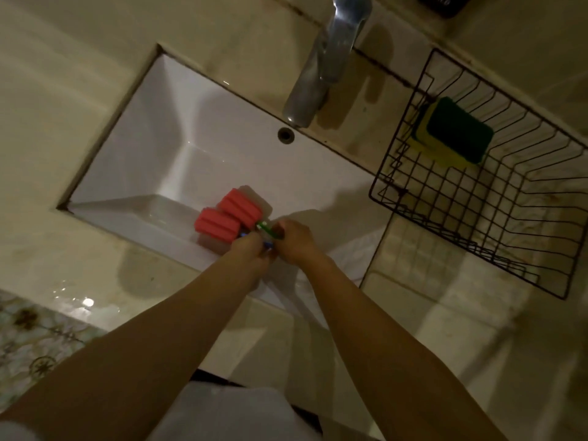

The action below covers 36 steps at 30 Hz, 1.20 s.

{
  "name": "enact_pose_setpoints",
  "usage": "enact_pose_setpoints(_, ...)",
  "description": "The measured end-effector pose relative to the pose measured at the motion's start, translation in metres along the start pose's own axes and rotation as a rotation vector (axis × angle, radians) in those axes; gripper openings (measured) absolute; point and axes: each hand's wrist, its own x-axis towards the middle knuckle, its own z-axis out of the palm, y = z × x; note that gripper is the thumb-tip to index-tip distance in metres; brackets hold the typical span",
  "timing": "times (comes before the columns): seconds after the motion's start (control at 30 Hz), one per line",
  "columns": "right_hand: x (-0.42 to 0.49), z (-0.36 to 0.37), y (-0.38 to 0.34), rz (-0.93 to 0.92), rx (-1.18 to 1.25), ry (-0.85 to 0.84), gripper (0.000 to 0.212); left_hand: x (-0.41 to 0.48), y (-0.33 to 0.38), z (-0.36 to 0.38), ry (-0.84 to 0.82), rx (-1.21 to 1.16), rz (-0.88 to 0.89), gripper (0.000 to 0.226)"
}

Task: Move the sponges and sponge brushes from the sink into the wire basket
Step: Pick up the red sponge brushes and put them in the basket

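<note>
Two sponge brushes with ridged pink heads lie in the white sink (165, 128) near its front right corner. My left hand (251, 249) closes on the handle of the nearer brush (218, 225), where a bit of blue shows. My right hand (294, 238) grips the green handle of the farther brush (240, 207). Both hands touch each other over the handles. The black wire basket (477, 198) stands on the counter right of the sink. Two yellow sponges with dark green pads (455, 135) lean in its back left corner.
A chrome tap (321, 68) reaches over the back rim of the sink, with the overflow hole (285, 134) below it. Wet beige counter surrounds the sink. A dark object (445, 3) sits at the top edge. Patterned floor tiles (35, 345) show at lower left.
</note>
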Motion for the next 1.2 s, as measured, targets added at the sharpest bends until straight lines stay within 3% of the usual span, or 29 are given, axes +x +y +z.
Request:
enact_pose_setpoints(0.1, -0.012, -0.008, -0.001, -0.009, 0.056, 0.031, 0.002, -0.011, -0.004, 0.000, -0.022, 0.031, 0.036, 0.025)
enact_pose_setpoints(0.2, -0.035, -0.024, -0.002, -0.036, 0.125, 0.138, 0.019, -0.029, -0.007, -0.001, -0.052, 0.085, 0.102, 0.035)
enact_pose_setpoints(0.4, -0.098, -0.064, -0.009, -0.115, 0.189, 0.367, 0.020, -0.094, -0.018, 0.005, -0.248, 0.165, 0.243, 0.010)
enact_pose_setpoints(0.57, -0.143, -0.099, -0.005, -0.111, 0.219, 0.536, 0.016, -0.138, -0.031, 0.015, -0.413, 0.226, 0.319, 0.009)
enact_pose_setpoints(0.83, -0.177, -0.175, 0.042, -0.051, 0.256, 0.906, 0.024, -0.165, -0.056, 0.053, -0.538, 0.306, 0.295, 0.016)
enact_pose_setpoints(1.0, -0.170, -0.193, 0.081, 0.070, 0.200, 0.957, 0.025, -0.168, -0.060, 0.063, -0.588, 0.345, 0.284, 0.018)
enact_pose_setpoints(1.2, -0.142, -0.208, 0.104, 0.231, 0.082, 0.853, 0.027, -0.166, -0.053, 0.061, -0.607, 0.355, 0.240, 0.019)
